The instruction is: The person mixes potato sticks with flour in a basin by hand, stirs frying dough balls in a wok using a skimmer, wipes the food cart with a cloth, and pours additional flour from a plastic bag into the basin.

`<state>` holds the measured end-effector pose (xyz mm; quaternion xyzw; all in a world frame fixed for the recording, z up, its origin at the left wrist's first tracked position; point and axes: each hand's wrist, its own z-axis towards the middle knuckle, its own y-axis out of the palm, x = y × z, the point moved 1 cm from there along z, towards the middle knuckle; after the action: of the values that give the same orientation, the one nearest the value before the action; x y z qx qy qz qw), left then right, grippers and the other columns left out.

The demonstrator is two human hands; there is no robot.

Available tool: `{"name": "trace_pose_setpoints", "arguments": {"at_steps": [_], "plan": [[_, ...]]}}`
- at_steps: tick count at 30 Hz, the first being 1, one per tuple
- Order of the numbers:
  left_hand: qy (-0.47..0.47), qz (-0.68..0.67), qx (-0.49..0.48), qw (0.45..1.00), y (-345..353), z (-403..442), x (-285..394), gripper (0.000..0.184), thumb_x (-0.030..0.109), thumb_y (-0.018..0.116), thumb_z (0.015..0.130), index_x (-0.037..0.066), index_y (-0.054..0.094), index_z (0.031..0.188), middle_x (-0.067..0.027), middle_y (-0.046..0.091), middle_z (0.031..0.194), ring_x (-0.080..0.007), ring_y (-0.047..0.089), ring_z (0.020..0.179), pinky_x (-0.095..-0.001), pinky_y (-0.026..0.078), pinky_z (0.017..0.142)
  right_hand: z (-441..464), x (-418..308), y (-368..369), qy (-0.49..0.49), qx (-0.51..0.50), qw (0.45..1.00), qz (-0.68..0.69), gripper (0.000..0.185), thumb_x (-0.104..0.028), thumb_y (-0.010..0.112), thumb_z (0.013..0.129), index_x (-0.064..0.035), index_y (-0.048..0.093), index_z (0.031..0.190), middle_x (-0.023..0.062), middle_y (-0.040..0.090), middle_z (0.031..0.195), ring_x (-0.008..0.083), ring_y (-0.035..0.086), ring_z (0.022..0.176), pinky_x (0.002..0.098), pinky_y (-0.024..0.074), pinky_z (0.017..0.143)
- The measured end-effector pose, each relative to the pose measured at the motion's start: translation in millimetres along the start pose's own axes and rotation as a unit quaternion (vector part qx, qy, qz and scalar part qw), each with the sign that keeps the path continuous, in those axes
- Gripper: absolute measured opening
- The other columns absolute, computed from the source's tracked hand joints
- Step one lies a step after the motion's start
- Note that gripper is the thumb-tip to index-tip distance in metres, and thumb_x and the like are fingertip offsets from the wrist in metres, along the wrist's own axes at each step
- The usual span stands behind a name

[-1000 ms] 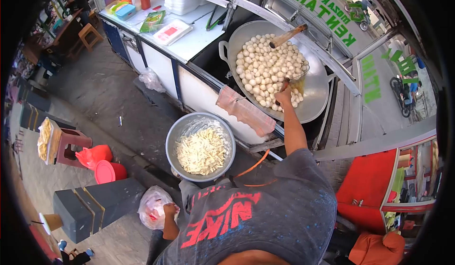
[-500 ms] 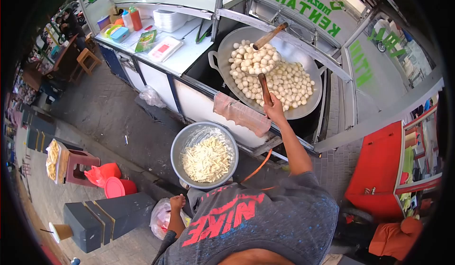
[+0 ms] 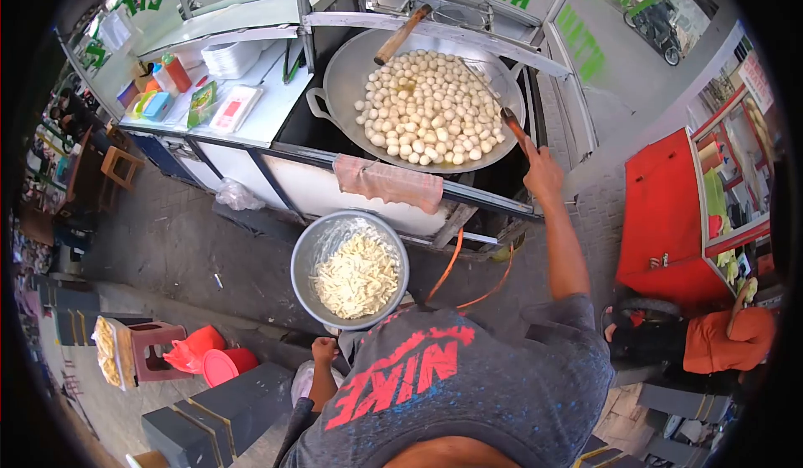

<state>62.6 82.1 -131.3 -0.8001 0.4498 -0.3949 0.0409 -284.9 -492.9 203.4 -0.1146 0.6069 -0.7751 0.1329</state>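
My right hand (image 3: pixel 544 173) grips the wooden handle of a skimmer (image 3: pixel 515 127) at the right side of a large metal wok (image 3: pixel 339 75). The skimmer's thin metal shaft slants in over the wok, and I cannot make out its head. Many pale round balls (image 3: pixel 431 108) sit in oil in the wok. A second wooden-handled tool (image 3: pixel 403 35) leans across the wok's back left rim. My left hand (image 3: pixel 324 351) is loosely closed low by my body, just below a grey basin (image 3: pixel 303 255) of pale floured strips (image 3: pixel 358 280); nothing shows in its fingers.
A pinkish cloth (image 3: pixel 389 184) hangs over the cart's front edge. On the white counter (image 3: pixel 276 104) are sauce bottles (image 3: pixel 176 72), stacked white trays (image 3: pixel 230 60) and packets. Red buckets (image 3: pixel 230 368) and a stool (image 3: pixel 159 351) stand left. A person in orange (image 3: pixel 728 340) sits right.
My right hand has moved right and away from the wok's middle with the skimmer. The raised heap of balls is now spread level in the wok. The view has shifted; my left hand stays low.
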Motion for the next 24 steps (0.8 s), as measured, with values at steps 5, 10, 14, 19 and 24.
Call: {"name": "trace_pose_setpoints", "arguments": {"at_steps": [5, 10, 14, 19, 24], "plan": [[0.061, 0.084, 0.028, 0.994, -22, 9, -46, 0.024, 0.021, 0.068, 0.08, 0.001, 0.057, 0.073, -0.0097, 0.059, 0.056, -0.0181, 0.057, 0.042, -0.0301, 0.045, 0.037, 52, 12, 31, 0.057, -0.126, 0.99, 0.02, 0.064, -0.005, 0.064, 0.074, -0.0058, 0.04, 0.134, 0.0218, 0.062, 0.105, 0.0395, 0.065, 0.094, 0.0483, 0.0533, 0.079], [-0.051, -0.015, 0.032, 0.998, -25, -45, -54, 0.028, 0.024, 0.062, 0.086, -0.002, 0.06, 0.074, -0.0122, 0.063, 0.06, -0.019, 0.057, 0.043, -0.0295, 0.045, 0.038, 93, -54, 105, 0.078, -0.194, 0.967, 0.144, 0.052, -0.01, 0.061, 0.075, 0.009, 0.042, 0.12, 0.0305, 0.062, 0.107, 0.0408, 0.063, 0.102, 0.0452, 0.0505, 0.089], [-0.028, -0.013, 0.007, 0.999, -21, -81, -63, 0.034, 0.024, 0.053, 0.094, -0.003, 0.062, 0.075, -0.0124, 0.065, 0.064, -0.0185, 0.058, 0.045, -0.0293, 0.046, 0.039, 133, -147, 164, 0.131, -0.164, 0.932, 0.296, 0.044, -0.009, 0.065, 0.068, 0.005, 0.053, 0.108, 0.0253, 0.063, 0.106, 0.0371, 0.063, 0.1, 0.041, 0.0504, 0.084], [-0.091, -0.122, 0.042, 0.988, -12, -71, -78, 0.033, 0.025, 0.049, 0.097, -0.004, 0.064, 0.091, -0.0106, 0.066, 0.069, -0.0172, 0.059, 0.047, -0.029, 0.047, 0.041, 185, -241, 196, 0.22, -0.222, 0.663, 0.68, 0.008, 0.004, 0.06, 0.073, 0.0002, 0.053, 0.074, 0.0092, 0.054, 0.059, 0.0199, 0.051, 0.045, 0.0331, 0.0419, 0.042], [-0.07, -0.088, 0.029, 0.993, -16, -52, -48, 0.028, 0.023, 0.051, 0.096, -0.002, 0.064, 0.095, -0.0093, 0.066, 0.07, -0.0155, 0.059, 0.048, -0.0286, 0.047, 0.042, 163, -241, 158, 0.11, -0.225, 0.626, 0.738, 0.015, 0.001, 0.057, 0.078, 0.0018, 0.054, 0.093, 0.0075, 0.054, 0.064, 0.0164, 0.052, 0.048, 0.0325, 0.0449, 0.043]]}}
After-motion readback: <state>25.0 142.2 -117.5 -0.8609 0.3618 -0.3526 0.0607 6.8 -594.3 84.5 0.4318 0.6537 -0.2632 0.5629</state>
